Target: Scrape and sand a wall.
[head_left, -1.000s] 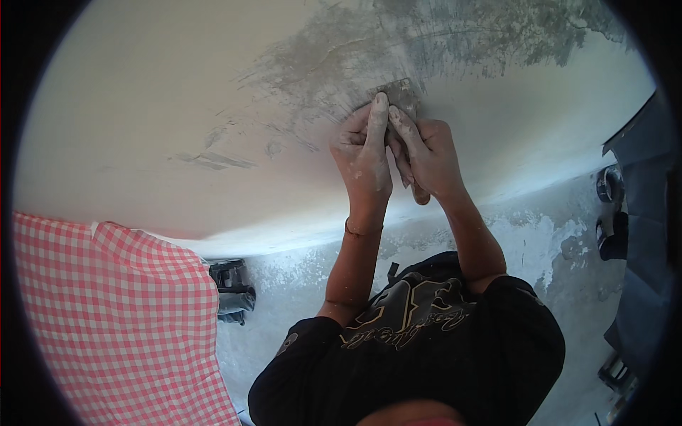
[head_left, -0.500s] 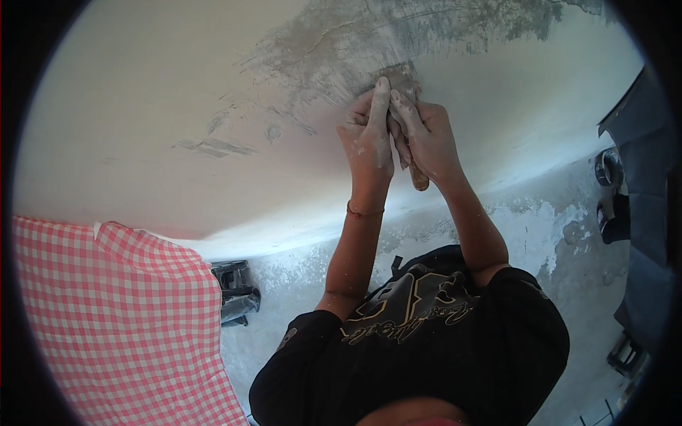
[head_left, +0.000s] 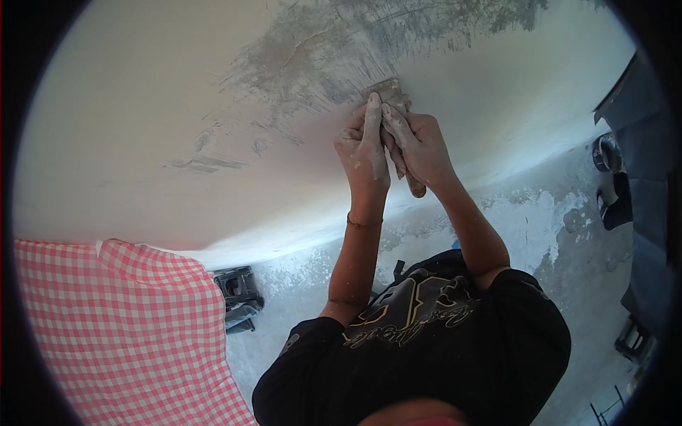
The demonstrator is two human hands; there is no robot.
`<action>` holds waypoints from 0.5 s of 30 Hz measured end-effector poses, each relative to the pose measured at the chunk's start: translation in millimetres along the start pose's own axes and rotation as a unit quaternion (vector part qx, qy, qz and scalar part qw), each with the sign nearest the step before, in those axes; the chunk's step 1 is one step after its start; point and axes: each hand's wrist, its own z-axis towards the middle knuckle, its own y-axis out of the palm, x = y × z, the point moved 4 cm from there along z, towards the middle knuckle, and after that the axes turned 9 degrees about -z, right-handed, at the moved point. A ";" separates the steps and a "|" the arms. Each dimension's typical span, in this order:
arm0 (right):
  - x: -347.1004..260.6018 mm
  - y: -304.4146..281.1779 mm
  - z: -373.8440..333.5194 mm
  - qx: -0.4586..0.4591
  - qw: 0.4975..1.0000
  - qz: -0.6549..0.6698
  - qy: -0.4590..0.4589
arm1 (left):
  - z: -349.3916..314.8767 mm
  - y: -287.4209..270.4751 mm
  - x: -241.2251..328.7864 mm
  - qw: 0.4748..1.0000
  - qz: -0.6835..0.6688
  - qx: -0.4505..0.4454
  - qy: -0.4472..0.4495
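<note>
Two hands press a scraper flat against a pale wall, upper middle of the frame.

The left hand (head_left: 364, 149) and right hand (head_left: 420, 148) are both clamped on the scraper (head_left: 392, 106), fingers laid along it, its wooden handle sticking out below the right palm. It looks light and stiff, its thin blade probably springy; the handle seems the sound place to grip. Its long axis runs nearly up-down in the frame, blade end pointing up into the grey scraped patch (head_left: 334, 53) of the wall (head_left: 128, 128).

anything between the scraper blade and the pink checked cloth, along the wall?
Head view: the stretch between the scraper and the pink checked cloth is pale wall, with grey scrape marks partway; nothing else sits on it.
</note>
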 end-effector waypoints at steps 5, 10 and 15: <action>1.3 -3.4 4.4 -0.013 1.000 -0.022 -0.002 | -2.8 3.8 4.2 1.000 0.010 0.008 0.001; -9.4 6.1 12.3 -0.016 1.000 0.002 -0.017 | 7.5 3.1 16.5 0.999 0.033 0.031 0.030; -23.5 14.1 17.4 -0.022 0.999 0.026 -0.022 | 10.7 10.3 32.6 0.998 0.043 0.016 0.045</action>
